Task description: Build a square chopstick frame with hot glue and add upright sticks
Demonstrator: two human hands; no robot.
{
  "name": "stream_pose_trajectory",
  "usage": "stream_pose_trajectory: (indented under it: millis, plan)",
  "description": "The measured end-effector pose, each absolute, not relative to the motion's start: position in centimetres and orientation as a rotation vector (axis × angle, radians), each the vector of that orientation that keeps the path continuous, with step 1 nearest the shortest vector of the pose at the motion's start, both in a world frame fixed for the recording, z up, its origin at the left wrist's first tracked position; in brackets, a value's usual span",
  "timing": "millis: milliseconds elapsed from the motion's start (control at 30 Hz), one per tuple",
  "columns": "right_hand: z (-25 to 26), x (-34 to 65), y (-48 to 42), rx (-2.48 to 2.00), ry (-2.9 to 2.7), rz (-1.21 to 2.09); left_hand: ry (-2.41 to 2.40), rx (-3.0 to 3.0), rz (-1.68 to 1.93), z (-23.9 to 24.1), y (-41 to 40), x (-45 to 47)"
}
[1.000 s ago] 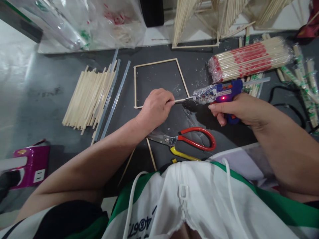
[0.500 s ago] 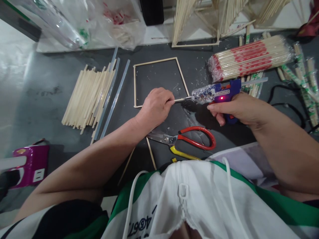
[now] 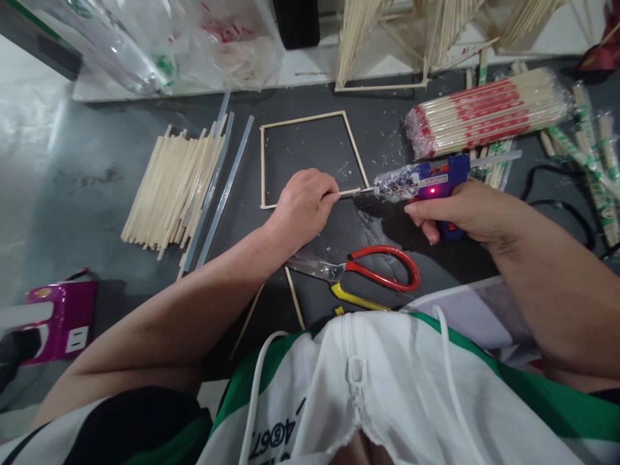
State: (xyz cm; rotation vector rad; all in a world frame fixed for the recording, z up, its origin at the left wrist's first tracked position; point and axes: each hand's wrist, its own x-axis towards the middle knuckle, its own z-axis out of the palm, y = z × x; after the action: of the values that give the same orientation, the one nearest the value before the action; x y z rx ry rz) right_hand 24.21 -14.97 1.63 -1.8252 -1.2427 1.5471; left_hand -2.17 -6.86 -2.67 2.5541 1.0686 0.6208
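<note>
My left hand point(image 3: 307, 205) is closed on a thin wooden stick point(image 3: 349, 192), whose right end pokes out past the fingertips. In my right hand point(image 3: 465, 210) is a blue hot glue gun point(image 3: 438, 179) with a red light lit and a clear glue stick in its back. Its metal nozzle sits right by the stick's end; whether they touch I cannot tell. Behind my left hand lies a square stick frame point(image 3: 303, 120), its front side partly hidden by the hand. Scissors point(image 3: 329, 270) with one red and one yellow handle lie in front of my left hand.
On the left are a pile of wooden sticks point(image 3: 167, 194) and clear glue sticks point(image 3: 225, 194). At the right lies a wrapped stick bundle point(image 3: 489, 113), with a black cable point(image 3: 557, 205) near it. A magenta power socket point(image 3: 72, 320) stands far left. Stick structures point(image 3: 356, 45) stand behind.
The glue gun's nozzle has drawn slightly right from the stick's end, which now shows a small whitish tip. My left hand has barely moved.
</note>
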Motion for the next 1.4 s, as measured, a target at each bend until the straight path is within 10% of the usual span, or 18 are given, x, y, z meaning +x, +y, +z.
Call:
stream_pose_trajectory:
  millis: [1400]
  plan:
    - [1.4, 24.9, -15.2, -1.641, -1.319, 1.697, 1.137, 2.509, 0.686, -1.8, -7.1, -2.1]
